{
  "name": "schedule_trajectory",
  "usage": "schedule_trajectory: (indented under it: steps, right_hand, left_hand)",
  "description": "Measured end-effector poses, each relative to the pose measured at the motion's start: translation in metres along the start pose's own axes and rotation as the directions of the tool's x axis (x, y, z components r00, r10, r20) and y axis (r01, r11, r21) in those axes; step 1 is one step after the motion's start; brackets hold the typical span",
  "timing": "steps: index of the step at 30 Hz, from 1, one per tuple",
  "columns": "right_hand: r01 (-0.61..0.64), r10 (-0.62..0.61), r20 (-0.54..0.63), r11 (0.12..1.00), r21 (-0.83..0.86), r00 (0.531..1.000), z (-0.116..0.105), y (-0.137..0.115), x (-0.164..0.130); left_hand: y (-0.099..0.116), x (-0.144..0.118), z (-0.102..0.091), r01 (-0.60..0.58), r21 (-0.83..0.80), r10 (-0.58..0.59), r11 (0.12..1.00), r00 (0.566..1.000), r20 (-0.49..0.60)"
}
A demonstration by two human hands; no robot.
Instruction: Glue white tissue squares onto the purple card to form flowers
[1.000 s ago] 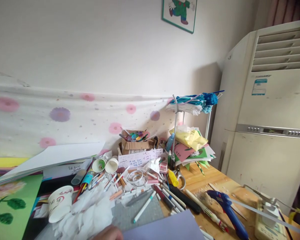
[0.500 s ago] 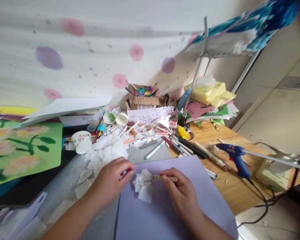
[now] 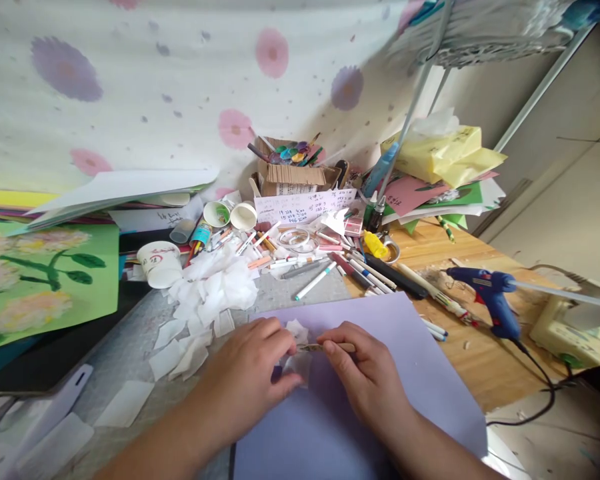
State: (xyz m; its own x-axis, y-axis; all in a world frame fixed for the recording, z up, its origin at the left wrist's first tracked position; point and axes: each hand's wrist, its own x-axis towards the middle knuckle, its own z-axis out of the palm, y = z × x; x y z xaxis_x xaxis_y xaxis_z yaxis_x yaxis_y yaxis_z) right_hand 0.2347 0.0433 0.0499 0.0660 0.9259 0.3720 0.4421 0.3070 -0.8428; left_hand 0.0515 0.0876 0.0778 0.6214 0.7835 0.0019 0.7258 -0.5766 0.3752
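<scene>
My right hand [image 3: 365,363] pinches a flat wooden craft stick [image 3: 347,347], its far end pointing left over the white tissue paper flower [image 3: 297,329]. The crumpled flower rests on a sheet of lilac paper [image 3: 380,420]. Over the flower's left side is my left hand [image 3: 255,363], fingers bent, thumb and forefinger apart around the tissue and the stick's tip. It covers much of the flower, so contact is hard to make out.
Cut tissue squares [image 3: 125,403] and a tissue heap [image 3: 220,287] lie left. Behind are scattered markers [image 3: 315,280], paper cups [image 3: 160,263] and a cardboard box [image 3: 295,177]. A blue glue gun [image 3: 495,293] with a cord lies right. A green flower picture [image 3: 90,293] stands left.
My left hand has moved right, onto the flower, and its thumb and forefinger have parted. The right hand still holds the craft stick. The view has tilted down slightly.
</scene>
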Motion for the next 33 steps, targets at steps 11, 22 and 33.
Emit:
schedule_trajectory:
  steps: [11, 22, 33]
  right_hand:
    - [0.013, -0.012, 0.040, 0.999, -0.030, 0.999, 0.003, 0.000, -0.001]
    - [-0.001, 0.003, 0.050, 0.999, -0.033, 0.999, 0.001, -0.001, -0.001]
    - [0.028, -0.010, -0.200, 0.996, 0.085, 0.980, -0.004, 0.000, -0.008]
  left_hand:
    - [-0.008, 0.001, -0.008, -0.072, -0.188, 0.084, 0.980, 0.995, 0.055]
    - [-0.013, 0.017, -0.004, 0.186, -0.567, -0.207, 0.803, 0.978, 0.028]
    - [-0.009, 0.028, 0.014, 0.225, -0.410, -0.261, 0.884, 0.965, -0.034]
